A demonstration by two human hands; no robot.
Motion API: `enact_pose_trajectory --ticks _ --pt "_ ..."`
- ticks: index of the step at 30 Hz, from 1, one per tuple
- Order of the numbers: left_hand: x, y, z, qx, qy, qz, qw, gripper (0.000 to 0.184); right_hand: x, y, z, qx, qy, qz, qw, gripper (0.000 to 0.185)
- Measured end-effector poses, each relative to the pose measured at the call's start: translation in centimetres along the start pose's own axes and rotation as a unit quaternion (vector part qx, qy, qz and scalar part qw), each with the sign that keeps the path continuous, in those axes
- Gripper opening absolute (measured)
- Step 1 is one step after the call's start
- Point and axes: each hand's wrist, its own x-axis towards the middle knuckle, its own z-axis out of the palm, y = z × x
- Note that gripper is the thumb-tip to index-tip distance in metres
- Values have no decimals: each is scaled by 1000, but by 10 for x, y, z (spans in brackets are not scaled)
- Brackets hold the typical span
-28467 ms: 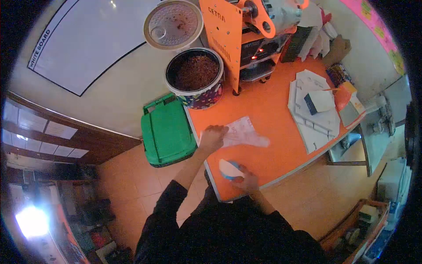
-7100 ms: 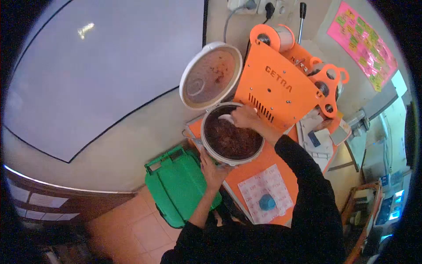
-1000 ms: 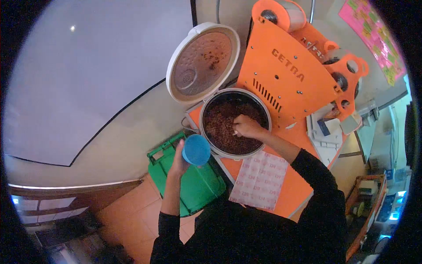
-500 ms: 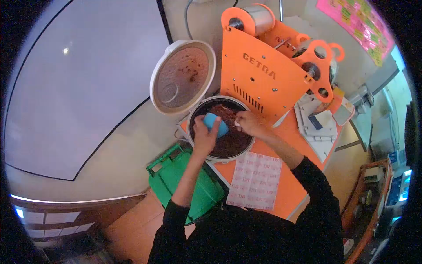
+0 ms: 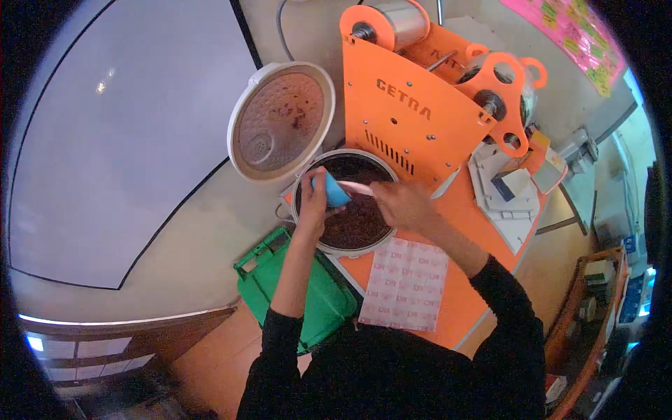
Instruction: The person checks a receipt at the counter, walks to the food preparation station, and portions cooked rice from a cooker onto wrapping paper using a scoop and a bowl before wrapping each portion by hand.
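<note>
My left hand [image 5: 313,204] is wrapped around a small blue cup [image 5: 337,191], which tilts over the open rice cooker [image 5: 353,250]. From the other side, my right hand [image 5: 404,204] grips a pale rice paddle [image 5: 355,187] with its blade at the cup's mouth. Dark reddish-brown cooked rice [image 5: 355,229] fills the lower part of the pot. The cooker's lid [image 5: 280,122] stands raised behind it, with brown bits stuck inside. How much the cup holds is hidden from me.
A printed paper sheet [image 5: 404,287] lies on the orange table [image 5: 462,301] in front of the cooker. Behind stands an orange sealing machine [image 5: 413,105] with film rolls. A green bin [image 5: 301,294] is at the lower left. White parts [image 5: 504,196] sit at right.
My right hand has lifted the paddle out of the rice to the blue cup. The left hand has turned the cup and shifted slightly left. The whole view has moved a little.
</note>
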Motion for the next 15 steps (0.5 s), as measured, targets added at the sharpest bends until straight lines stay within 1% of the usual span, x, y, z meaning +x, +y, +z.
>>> enact_pose_trajectory --ticks 1,2,3,4,5,6,7,9,10,12,13,14,15 --pt "-4 4 -3 7 22 19 1000 54 8 3 -11 -43 -41 3 998 12" --pt "-8 7 -10 7 26 19 999 54 16 6 -16 -87 -81 6 993 14" --pt "-11 9 -19 1 8 19 1000 55 25 5 -13 -167 -89 6 982 20" --pt "-14 11 -26 -4 -11 18 1000 56 36 13 -1 -163 -90 6 982 20" --pt "-15 10 -32 -43 -29 25 998 49 50 26 22 -163 -59 -42 984 21" --pt "-15 7 -39 -41 -27 24 998 49 59 33 43 -161 -27 -91 982 24" --pt "-14 2 -49 -77 -36 26 996 50 66 32 61 -159 -26 -92 983 24" --pt "-24 5 -60 -124 -40 27 991 52 80 25 84 -153 -87 -170 970 21" --pt "-29 4 -66 -123 -37 31 991 52 82 19 82 -153 -85 -174 969 21" --pt "-37 3 -80 -113 16 31 993 62 85 1 64 -157 -173 -209 950 15" --pt "-44 2 -85 -126 25 30 991 64 90 -5 46 -121 -196 -203 952 17" --pt "-47 -2 -93 -127 29 28 991 64 91 0 52 -118 -199 -205 951 17" --pt "-48 -8 -103 -150 32 25 988 65 91 10 62 -141 -158 -189 959 22"
